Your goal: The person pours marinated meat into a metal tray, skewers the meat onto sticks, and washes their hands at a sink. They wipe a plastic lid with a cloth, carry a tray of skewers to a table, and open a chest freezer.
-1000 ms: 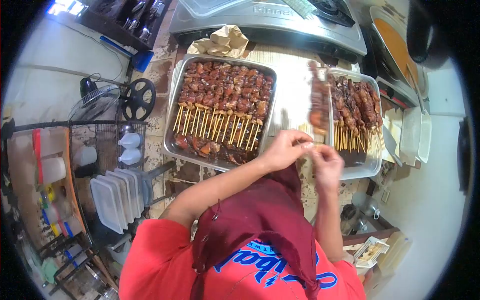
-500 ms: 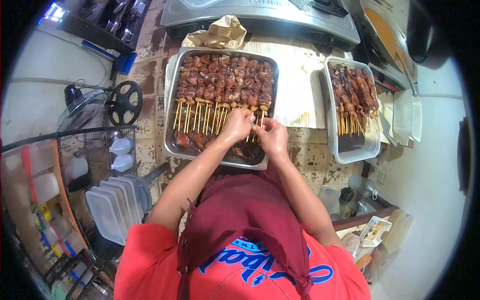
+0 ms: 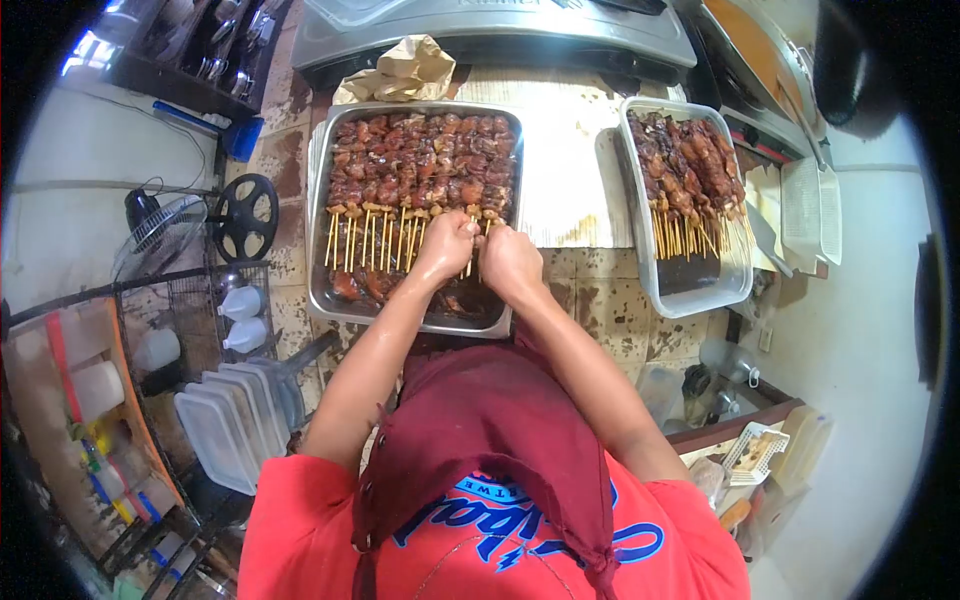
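Note:
Rows of raw, dark-marinated meat skewers [image 3: 420, 165] lie in a deep metal tray [image 3: 318, 270], their bamboo sticks pointing toward me. Loose meat pieces [image 3: 365, 286] sit in dark marinade at the tray's near side. Near the right end of the row, my left hand [image 3: 447, 245] is closed at the stick ends, with a stick showing below it. Close beside it, my right hand [image 3: 510, 262] is closed at the rightmost sticks by the tray wall. Both appear to grip skewer sticks; the fingertips are partly hidden.
A clear plastic container [image 3: 690, 303] with more skewers [image 3: 690, 170] stands to the right. Crumpled brown paper [image 3: 405, 70] lies behind the tray, before a gas stove [image 3: 490, 35]. A large pan [image 3: 755, 45] of orange liquid is at back right. Plastic tubs [image 3: 225, 420] stand at left.
The view has shifted, so the tray and container appear farther left. My right hand has turned from a fingertip pinch into a fist, knuckles up. My left hand stays at the sticks.

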`<action>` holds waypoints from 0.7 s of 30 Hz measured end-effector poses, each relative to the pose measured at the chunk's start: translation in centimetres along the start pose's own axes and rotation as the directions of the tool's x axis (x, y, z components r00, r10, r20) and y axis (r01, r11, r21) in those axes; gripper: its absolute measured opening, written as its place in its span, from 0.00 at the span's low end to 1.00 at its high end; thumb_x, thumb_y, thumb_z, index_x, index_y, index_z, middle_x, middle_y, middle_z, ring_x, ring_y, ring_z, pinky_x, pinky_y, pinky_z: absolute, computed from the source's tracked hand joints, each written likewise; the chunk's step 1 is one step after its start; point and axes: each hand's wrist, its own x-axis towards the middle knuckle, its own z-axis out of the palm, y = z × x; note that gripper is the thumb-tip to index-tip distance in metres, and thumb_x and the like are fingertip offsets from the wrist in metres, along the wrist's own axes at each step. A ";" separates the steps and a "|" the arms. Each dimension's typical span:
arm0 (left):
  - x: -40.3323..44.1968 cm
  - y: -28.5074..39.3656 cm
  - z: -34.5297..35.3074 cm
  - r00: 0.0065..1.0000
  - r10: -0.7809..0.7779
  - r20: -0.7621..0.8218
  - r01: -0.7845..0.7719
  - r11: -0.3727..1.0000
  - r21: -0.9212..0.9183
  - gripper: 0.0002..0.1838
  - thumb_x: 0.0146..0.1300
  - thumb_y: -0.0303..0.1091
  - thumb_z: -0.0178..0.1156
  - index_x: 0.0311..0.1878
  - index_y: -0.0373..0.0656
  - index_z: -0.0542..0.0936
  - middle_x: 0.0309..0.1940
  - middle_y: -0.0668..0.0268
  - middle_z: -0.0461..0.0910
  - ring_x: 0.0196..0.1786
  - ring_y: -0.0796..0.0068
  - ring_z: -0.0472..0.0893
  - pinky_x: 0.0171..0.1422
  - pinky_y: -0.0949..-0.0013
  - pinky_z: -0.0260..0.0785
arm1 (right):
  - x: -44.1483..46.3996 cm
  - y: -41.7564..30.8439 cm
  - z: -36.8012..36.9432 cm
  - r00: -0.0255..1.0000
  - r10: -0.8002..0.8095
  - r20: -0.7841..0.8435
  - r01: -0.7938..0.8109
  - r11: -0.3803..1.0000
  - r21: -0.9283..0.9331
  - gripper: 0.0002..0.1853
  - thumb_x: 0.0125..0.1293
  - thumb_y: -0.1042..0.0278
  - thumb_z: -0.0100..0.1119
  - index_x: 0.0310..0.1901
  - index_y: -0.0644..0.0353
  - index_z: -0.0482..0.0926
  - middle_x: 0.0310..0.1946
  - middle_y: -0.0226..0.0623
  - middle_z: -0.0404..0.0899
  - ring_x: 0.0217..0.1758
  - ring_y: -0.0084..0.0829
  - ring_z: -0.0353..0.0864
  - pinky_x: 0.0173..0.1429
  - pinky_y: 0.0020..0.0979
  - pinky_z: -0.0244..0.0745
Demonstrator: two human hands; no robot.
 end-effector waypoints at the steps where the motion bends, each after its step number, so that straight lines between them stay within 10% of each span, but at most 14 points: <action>1: -0.5 1.2 -0.3 0.999 -0.035 0.001 0.035 0.999 -0.028 0.09 0.64 0.30 0.52 0.30 0.35 0.77 0.19 0.66 0.75 0.22 0.81 0.71 0.27 0.72 0.62 | 0.6 0.1 0.3 1.000 -0.003 -0.004 0.003 1.000 -0.014 0.13 0.58 0.65 0.53 0.31 0.68 0.80 0.30 0.58 0.79 0.37 0.54 0.80 0.41 0.47 0.75; 21: -0.8 1.1 0.3 0.992 -0.034 -0.121 0.031 0.999 -0.024 0.09 0.60 0.30 0.56 0.27 0.36 0.77 0.18 0.67 0.75 0.21 0.77 0.71 0.28 0.70 0.63 | 0.5 1.3 -0.7 1.000 -0.009 0.014 0.007 0.992 0.128 0.14 0.55 0.66 0.53 0.28 0.72 0.79 0.28 0.63 0.77 0.36 0.57 0.79 0.44 0.48 0.74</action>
